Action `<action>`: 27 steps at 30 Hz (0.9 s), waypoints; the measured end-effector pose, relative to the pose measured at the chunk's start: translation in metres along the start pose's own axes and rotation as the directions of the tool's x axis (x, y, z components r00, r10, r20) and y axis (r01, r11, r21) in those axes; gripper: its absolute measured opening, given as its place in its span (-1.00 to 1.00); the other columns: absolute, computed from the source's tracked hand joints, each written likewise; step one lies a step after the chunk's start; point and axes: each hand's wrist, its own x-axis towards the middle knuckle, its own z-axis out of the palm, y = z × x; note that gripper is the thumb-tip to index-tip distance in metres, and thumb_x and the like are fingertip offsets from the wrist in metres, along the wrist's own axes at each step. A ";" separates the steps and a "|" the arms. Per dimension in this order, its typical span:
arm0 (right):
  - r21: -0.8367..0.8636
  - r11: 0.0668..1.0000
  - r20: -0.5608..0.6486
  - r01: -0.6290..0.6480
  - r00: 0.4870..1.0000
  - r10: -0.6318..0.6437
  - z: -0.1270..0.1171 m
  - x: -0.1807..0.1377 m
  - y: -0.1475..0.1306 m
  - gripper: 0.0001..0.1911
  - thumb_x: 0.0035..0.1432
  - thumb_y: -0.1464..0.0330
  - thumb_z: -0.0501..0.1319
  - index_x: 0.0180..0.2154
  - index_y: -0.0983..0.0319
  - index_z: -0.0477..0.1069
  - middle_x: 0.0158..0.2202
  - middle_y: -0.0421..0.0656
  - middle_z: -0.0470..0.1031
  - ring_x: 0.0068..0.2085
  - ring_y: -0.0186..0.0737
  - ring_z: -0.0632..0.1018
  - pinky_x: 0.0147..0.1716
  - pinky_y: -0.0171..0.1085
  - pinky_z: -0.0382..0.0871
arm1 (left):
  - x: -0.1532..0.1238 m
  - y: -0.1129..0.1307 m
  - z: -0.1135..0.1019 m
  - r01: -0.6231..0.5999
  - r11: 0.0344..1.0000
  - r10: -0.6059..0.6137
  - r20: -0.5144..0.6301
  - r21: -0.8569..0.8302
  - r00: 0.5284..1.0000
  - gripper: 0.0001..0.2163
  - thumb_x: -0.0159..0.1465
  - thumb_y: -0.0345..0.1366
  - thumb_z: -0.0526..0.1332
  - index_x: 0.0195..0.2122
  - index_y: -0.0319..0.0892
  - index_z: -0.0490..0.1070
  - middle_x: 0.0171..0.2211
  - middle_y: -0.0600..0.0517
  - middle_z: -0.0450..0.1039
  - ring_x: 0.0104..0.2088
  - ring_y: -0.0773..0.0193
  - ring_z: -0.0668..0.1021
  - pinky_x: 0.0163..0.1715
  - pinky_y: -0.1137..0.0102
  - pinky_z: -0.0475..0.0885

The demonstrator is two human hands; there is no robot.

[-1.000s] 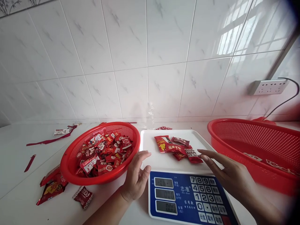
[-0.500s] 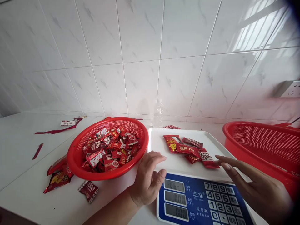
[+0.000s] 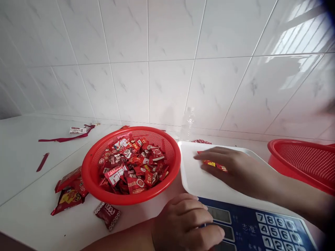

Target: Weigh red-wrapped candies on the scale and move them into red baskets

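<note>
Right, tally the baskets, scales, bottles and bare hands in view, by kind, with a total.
Red perforated plastic baskets: 2
White-and-blue electronic scale: 1
Clear plastic bottle: 1
Bare hands, left hand and right hand: 2
Total: 6

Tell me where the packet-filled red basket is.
In the head view, the packet-filled red basket stands left of centre on the white counter, just left of the scale's tray.
</note>
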 end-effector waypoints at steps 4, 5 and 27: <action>0.106 0.993 0.447 -0.043 0.895 -0.009 0.026 0.067 -0.023 -0.70 0.18 0.39 0.09 -0.13 -0.01 0.50 -0.13 -0.28 0.57 -0.16 -0.22 0.56 -0.18 -0.22 0.44 | 0.004 -0.006 -0.008 0.099 0.989 -0.100 -0.010 -0.106 0.995 -0.74 0.38 -0.24 -0.07 -0.15 -0.24 0.35 -0.47 -0.04 0.51 -0.44 0.26 0.53 -0.30 0.36 0.48; 0.094 0.995 0.573 -0.045 0.819 -0.017 0.035 0.081 -0.028 -0.68 0.17 0.43 0.08 -0.14 0.03 0.51 -0.17 -0.26 0.58 -0.20 -0.23 0.56 -0.23 -0.24 0.44 | 0.004 -0.007 -0.010 0.120 0.986 -0.121 0.005 -0.114 0.993 -0.74 0.38 -0.27 -0.07 -0.17 -0.24 0.36 -0.48 -0.05 0.50 -0.46 0.25 0.51 -0.35 0.35 0.48; -0.163 0.986 0.850 0.043 0.513 0.118 0.133 0.146 -0.034 -0.25 -0.11 0.30 0.34 0.16 0.26 0.24 -0.05 0.07 0.48 -0.15 0.08 0.55 -0.30 -0.14 0.44 | -0.002 -0.016 0.000 0.132 0.978 -0.160 -0.184 -0.159 0.970 -0.66 0.37 -0.27 -0.07 -0.44 -0.25 0.39 -0.64 0.04 0.36 -0.58 0.35 0.40 -0.52 0.48 0.37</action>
